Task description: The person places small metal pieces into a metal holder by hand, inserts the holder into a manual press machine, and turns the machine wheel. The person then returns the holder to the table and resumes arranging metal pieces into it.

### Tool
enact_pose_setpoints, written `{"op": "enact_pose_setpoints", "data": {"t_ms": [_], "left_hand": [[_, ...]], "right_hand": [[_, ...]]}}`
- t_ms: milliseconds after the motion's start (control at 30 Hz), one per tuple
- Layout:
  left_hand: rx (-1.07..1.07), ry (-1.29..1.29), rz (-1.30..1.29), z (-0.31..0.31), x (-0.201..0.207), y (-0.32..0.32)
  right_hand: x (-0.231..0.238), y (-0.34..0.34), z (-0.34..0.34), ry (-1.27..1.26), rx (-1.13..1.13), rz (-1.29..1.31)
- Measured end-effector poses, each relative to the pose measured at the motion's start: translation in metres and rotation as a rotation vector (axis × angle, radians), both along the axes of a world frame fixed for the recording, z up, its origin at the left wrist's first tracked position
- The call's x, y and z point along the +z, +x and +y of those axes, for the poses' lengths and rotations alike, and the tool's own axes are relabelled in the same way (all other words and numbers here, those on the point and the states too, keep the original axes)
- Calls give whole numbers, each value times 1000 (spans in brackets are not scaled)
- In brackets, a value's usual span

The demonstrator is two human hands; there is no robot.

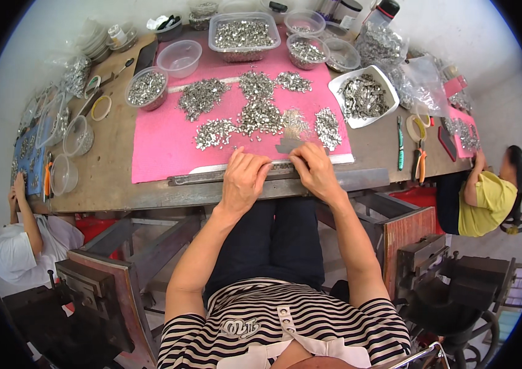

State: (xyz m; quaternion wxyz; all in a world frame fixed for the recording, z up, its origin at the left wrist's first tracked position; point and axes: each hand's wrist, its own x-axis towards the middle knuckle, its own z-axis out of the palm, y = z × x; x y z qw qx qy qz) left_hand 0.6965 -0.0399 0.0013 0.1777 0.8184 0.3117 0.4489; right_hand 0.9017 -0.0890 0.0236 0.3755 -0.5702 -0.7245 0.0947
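Brown wooden workbench (104,166), ribbed pink mat (159,144) on top, small silver metal pieces (261,117) heaped there. Left hand (246,178) and right hand (317,172) curl fingers at the long dark-grey metal rail (205,177) along the front edge; can't tell if they're pinching anything.

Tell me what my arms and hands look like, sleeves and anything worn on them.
Your left sleeve and right sleeve are short, with dark and pale stripes. Below them the forearms are bare. Your left hand and right hand are ungloved, and no watch or bracelet shows at either wrist.
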Motion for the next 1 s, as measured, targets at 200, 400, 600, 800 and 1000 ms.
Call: {"op": "enact_pose_setpoints", "data": {"t_ms": [200,400,600,800,1000], "left_hand": [[78,46,106,-2,4,10],[152,16,192,-3,6,7],[283,8,89,-6,16,-76],[420,-85,316,-14,-3,-151],[406,108,369,-9,-2,-157]], "right_hand": [[-13,-7,-13,138,-50,-59],[-19,-12,-14,140,-58,54],[-19,-22,-15,163,-161,26],[-24,-22,-16,157,-204,95],[-22,-23,-13,252,-201,123]]}}
